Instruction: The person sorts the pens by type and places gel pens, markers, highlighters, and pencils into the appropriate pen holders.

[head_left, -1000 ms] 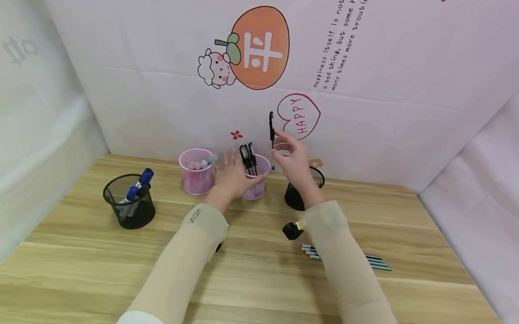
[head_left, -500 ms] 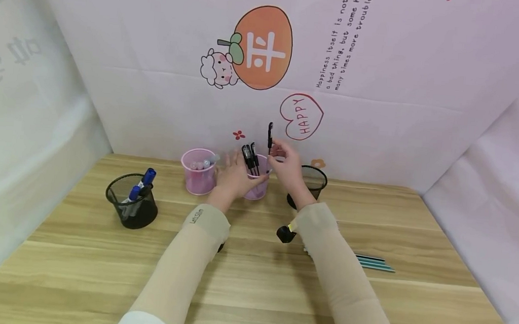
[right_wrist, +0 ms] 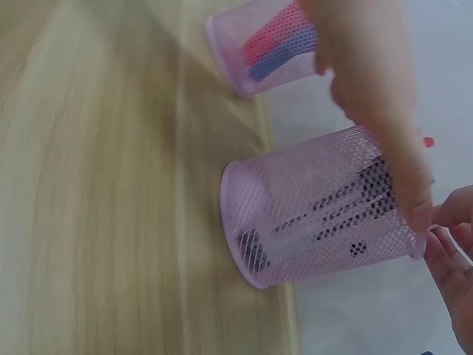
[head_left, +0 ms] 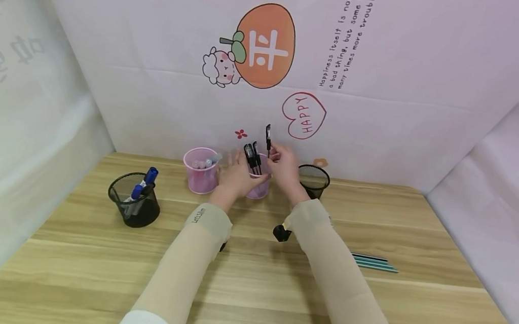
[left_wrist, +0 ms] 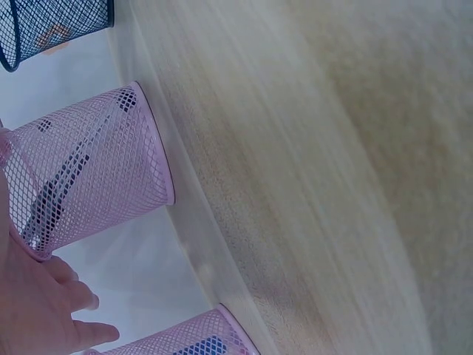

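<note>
A black-capped gel pen (head_left: 268,136) stands upright in the fingertips of my right hand (head_left: 286,168), over the right side of a pink mesh pen holder (head_left: 257,191). My left hand (head_left: 234,179) holds that holder at its rim, thumb across the front and other fingers spread to the left. Several black gel pens (head_left: 253,156) lean inside it, their caps above the rim; their lower parts show through the mesh in the right wrist view. The left wrist view has the left hand (left_wrist: 41,303) right at the holder's rim. The pen's lower end is mostly hidden.
Left of the hands stands another pink holder (head_left: 201,180) with pink and blue pens. A black mesh holder (head_left: 142,215) with blue-capped markers is further left. Behind the right wrist is a second black holder (head_left: 315,179). Green and dark pencils (head_left: 375,263) lie by the right forearm.
My right hand has lowered the pen and brought it left to the pink holder's opening. The left hand has stayed at the rim. The view has shifted slightly.
</note>
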The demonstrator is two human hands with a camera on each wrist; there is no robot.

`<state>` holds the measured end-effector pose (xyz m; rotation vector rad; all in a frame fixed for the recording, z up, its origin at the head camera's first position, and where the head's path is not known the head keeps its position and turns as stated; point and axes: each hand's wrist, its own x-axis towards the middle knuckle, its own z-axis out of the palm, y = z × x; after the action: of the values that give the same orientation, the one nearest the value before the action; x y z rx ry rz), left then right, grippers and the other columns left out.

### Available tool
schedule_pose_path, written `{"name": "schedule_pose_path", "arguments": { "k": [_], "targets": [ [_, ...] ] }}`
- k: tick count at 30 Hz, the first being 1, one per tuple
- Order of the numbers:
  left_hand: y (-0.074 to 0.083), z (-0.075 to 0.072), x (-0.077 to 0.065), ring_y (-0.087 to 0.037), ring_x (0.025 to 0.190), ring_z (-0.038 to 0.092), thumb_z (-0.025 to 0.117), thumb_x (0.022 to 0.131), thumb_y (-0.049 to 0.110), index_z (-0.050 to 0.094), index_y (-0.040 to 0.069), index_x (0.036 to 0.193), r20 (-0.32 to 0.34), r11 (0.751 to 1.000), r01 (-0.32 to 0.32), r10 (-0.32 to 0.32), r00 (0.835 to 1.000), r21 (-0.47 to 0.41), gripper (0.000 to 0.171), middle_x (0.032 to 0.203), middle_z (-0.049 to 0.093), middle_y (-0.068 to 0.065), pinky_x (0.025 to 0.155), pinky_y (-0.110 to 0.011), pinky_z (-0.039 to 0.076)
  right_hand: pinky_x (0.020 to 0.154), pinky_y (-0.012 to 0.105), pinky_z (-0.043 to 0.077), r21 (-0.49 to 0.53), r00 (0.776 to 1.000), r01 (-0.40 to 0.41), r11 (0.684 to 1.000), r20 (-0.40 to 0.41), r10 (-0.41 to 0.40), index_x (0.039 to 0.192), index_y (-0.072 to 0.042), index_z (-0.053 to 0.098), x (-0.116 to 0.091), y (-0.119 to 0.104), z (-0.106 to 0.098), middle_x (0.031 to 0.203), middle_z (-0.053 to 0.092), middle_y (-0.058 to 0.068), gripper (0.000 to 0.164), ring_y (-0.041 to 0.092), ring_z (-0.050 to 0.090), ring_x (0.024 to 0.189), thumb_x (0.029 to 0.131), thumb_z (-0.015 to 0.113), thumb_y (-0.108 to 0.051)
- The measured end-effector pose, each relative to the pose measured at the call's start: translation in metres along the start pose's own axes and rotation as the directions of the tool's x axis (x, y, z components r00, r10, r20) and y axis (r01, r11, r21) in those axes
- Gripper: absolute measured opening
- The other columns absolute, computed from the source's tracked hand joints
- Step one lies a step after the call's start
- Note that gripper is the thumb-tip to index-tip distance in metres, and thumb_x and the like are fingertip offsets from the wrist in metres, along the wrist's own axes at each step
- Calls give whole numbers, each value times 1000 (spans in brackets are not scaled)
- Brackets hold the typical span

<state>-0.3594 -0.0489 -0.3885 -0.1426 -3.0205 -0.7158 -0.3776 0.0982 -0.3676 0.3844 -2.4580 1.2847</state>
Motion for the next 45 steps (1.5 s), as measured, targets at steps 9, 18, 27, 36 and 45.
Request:
{"name": "schedule_pose_path", "arguments": {
  "k": [9, 18, 27, 36, 45],
  "targets": [
    [0, 1, 2, -41, 155, 4, 58, 89, 76, 4, 0, 163, -26, 1000, -14, 13, 1000, -12, 120, 170, 4, -19, 119, -68, 9, 84, 39, 59, -93, 999, 35, 995, 29, -32, 142, 2, 58, -4, -4, -3, 119, 62, 22, 51, 33, 68, 104, 92, 64, 9],
    [-1, -2, 2, -41, 155, 3, 60, 90, 72, 3, -2, 163, 4, 999, -18, 18, 1000, -34, 118, 170, 3, -20, 119, -68, 7, 83, 39, 59, -77, 995, 61, 995, 78, -55, 134, 1, 66, -8, -5, -7, 117, 64, 19, 39, 32, 68, 103, 96, 63, 5],
    [-3, -6, -1, -42, 154, 11, 63, 89, 72, -7, -2, 162, 35, 991, -4, 9, 999, -131, 125, 169, -3, -22, 117, -56, 31, 90, 40, 58, -73, 990, 92, 993, 117, -83, 133, -1, 67, -13, -5, -22, 122, 66, 19, 34, 32, 67, 107, 99, 63, 0],
    [0, -17, -3, -46, 141, 41, 85, 78, 55, 2, 3, 164, -139, 957, -109, 74, 988, -268, 131, 165, 23, -26, 114, -53, 38, 90, 41, 57, -77, 986, 82, 994, 152, -70, 132, -3, 69, -16, -7, -34, 124, 65, 17, 32, 31, 66, 109, 100, 63, -3],
    [13, -32, -9, -42, 126, 57, 75, 89, 56, 32, 7, 160, -247, 984, -114, 78, 966, -135, 97, 153, 47, -21, 101, -53, 50, 96, 42, 55, -47, 980, 118, 992, 167, -108, 133, -2, 68, -22, -8, -54, 131, 66, 15, 31, 30, 64, 115, 102, 61, -5]
  ]
}}
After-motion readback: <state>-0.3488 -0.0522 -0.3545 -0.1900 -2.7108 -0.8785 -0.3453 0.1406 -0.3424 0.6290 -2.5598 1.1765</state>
